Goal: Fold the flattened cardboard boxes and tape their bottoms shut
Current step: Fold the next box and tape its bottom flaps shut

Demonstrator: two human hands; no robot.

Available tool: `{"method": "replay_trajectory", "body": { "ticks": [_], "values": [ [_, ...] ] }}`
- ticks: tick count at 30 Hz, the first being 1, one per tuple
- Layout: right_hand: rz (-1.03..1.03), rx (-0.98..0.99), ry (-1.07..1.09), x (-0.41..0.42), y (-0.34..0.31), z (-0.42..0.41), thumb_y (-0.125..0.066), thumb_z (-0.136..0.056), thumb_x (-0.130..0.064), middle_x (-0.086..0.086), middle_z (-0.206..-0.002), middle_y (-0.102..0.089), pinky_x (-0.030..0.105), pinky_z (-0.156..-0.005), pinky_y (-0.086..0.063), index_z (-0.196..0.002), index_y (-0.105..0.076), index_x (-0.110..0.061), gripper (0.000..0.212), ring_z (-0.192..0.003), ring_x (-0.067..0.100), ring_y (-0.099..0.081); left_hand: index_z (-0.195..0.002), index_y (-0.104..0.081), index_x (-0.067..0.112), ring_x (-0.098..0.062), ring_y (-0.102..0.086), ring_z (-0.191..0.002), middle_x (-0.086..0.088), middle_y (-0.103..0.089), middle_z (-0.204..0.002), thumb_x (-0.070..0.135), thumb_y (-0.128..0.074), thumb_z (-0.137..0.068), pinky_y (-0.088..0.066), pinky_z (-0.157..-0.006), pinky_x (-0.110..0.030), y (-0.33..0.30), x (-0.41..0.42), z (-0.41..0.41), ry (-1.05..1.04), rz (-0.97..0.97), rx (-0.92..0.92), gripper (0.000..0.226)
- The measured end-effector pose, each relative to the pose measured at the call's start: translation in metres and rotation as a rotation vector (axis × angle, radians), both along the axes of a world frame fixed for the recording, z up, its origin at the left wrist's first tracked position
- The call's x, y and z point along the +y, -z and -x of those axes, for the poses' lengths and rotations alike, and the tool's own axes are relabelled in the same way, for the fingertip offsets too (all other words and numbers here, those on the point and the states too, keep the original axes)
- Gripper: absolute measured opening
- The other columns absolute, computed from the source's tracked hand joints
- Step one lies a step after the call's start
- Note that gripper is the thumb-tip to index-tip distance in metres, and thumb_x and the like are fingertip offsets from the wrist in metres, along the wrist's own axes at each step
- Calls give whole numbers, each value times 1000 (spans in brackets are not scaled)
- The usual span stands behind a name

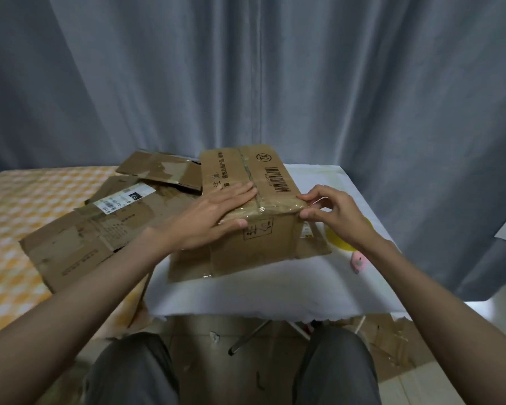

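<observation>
Right hand [330,213]: grip pinches clear tape [278,204] at the near right top corner of the folded box [254,206], thumb and forefinger curled on the corner. Left hand [216,213]: released, fingers straight, palm pressed flat on box top over the tape seam, thumb on the near face. Box sits upside down, flaps splayed, approx. centre of white-covered table [246,290]. Flattened boxes [100,226] lie stacked at table's left edge, overlapping a yellow-checked surface [9,217]. Grey curtain [246,77] behind; cardboard scraps [392,343] on floor, lower right.
</observation>
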State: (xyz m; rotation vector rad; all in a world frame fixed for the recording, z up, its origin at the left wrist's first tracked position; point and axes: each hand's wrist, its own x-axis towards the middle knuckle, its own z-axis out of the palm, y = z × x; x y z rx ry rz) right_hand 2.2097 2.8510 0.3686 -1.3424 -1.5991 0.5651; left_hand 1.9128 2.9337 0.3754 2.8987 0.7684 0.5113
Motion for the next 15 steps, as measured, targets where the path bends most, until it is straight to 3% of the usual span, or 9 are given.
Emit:
{"method": "replay_trajectory", "body": {
  "ticks": [2,6,10,15],
  "values": [
    [29,13,-16,2,-1,-1,-80,-78,-2,-5,-103,-71,19,-71,-54,-96,-67,-2,22,-82,15,-65,-157,-25,29,-2,-14,-150,12,-21,-163,60,-34,-99,-13,-125,-37,10,-1,3,-29,-24,-101,66],
    [20,79,48,7,-2,8,-75,-80,7,11,-91,-71,40,-71,-63,-92,-67,5,14,-78,15,-64,-153,-36,24,-3,-25,-148,9,-34,-159,46,-37,-104,-22,-123,-37,24,-3,-4,-67,-93,-242,54],
    [19,56,64,4,-2,13,-75,-82,4,4,-81,-68,40,-70,-63,-94,-66,7,15,-76,4,-65,-152,-38,21,-6,-27,-147,6,-37,-157,42,-36,-105,-23,-122,-38,25,-4,-4,-53,-138,-237,52],
    [177,64,-35,-2,-17,7,-75,-86,-8,18,-106,-64,39,-80,-62,-107,-63,-10,24,-93,21,-64,-155,-31,27,2,-14,-149,14,-22,-162,49,-41,-102,-11,-124,-34,7,-21,-1,-89,117,-338,58]
  ]
}}
